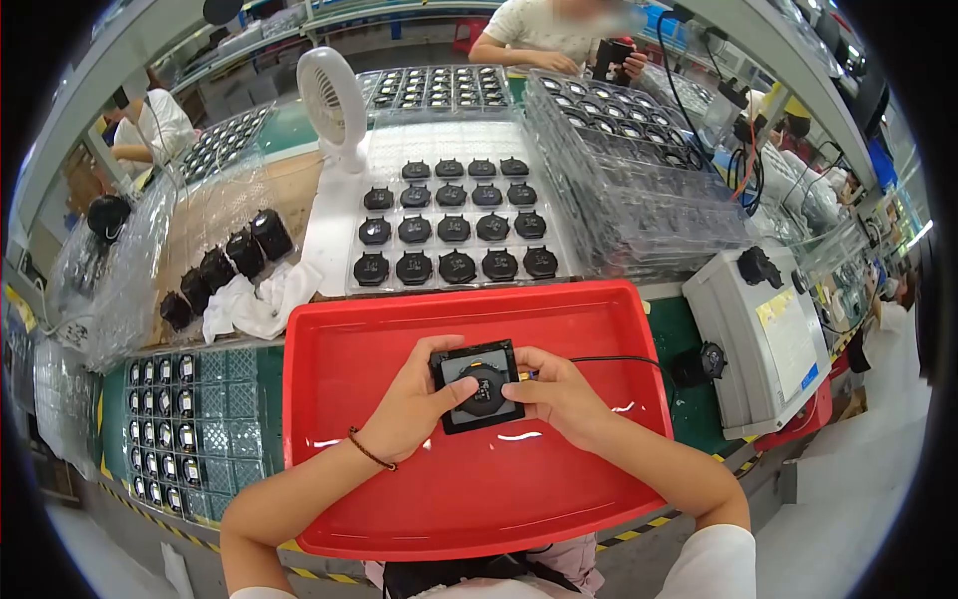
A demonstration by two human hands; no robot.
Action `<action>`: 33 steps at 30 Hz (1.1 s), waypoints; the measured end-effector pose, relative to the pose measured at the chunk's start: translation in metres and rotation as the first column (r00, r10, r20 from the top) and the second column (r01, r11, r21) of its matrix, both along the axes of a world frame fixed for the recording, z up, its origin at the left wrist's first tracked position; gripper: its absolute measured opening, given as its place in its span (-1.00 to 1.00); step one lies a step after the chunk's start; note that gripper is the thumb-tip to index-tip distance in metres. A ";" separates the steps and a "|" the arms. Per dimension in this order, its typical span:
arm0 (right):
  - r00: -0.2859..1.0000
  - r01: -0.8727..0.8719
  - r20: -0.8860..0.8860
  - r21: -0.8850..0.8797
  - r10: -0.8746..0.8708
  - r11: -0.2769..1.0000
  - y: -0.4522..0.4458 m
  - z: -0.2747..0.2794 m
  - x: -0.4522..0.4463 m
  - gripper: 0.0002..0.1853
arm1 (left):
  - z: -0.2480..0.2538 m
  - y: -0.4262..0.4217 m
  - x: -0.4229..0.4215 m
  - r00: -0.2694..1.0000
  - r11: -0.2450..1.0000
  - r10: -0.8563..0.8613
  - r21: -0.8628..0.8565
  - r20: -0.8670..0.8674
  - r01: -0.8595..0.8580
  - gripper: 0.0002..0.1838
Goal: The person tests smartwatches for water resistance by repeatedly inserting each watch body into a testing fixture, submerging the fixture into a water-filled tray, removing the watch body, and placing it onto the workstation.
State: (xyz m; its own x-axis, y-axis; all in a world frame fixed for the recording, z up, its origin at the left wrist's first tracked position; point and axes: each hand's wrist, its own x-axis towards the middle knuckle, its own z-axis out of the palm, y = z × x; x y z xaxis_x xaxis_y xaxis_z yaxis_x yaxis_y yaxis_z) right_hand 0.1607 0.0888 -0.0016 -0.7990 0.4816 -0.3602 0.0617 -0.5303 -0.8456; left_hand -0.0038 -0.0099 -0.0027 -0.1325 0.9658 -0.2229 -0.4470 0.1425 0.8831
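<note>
Black square holder point(451, 367) lies at three o'clock from the left hand point(417, 389), nine o'clock from the right hand point(555, 390); both grip it, thumbs point(461, 390) at its round disc point(487, 384).

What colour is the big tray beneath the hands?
The tray is plain bright red; the head view shows it best.

Forearms point(309, 477) angled inward, left hand point(417, 397) and right hand point(559, 395) gripping close together, thumbs point(459, 389) uppermost
</note>
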 end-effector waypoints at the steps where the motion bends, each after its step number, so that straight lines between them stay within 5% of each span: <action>1: 1.000 -0.004 0.006 -0.003 0.004 1.000 0.000 0.000 -0.001 -0.69 | 0.000 0.000 0.000 1.000 1.000 0.004 -0.003 0.006 -0.004 -0.51; 16: 0.993 0.094 0.080 -0.069 -0.089 0.993 -0.001 -0.002 -0.004 -0.70 | -0.011 0.001 0.001 0.991 0.999 0.008 -0.035 -0.136 -0.013 -0.53; 19: 0.998 0.054 0.036 -0.002 -0.054 0.999 -0.002 -0.001 -0.002 -0.69 | -0.018 0.001 -0.002 0.951 1.000 -0.019 -0.013 -0.308 0.016 -0.56; 21: 0.988 -0.032 0.152 0.193 0.002 0.981 0.000 0.002 -0.002 -0.65 | -0.022 0.000 -0.003 0.868 0.997 -0.040 0.042 -0.495 0.069 -0.58; 28: 0.979 -0.054 0.201 0.141 0.025 0.989 -0.001 0.002 0.001 -0.64 | -0.022 0.001 -0.003 0.932 0.987 -0.156 -0.081 -0.328 0.137 -0.59; 33: 0.967 -0.132 0.249 0.283 0.061 0.950 -0.004 -0.009 0.003 -0.63 | -0.018 -0.001 0.003 0.812 0.985 -0.154 -0.148 -0.563 0.084 -0.61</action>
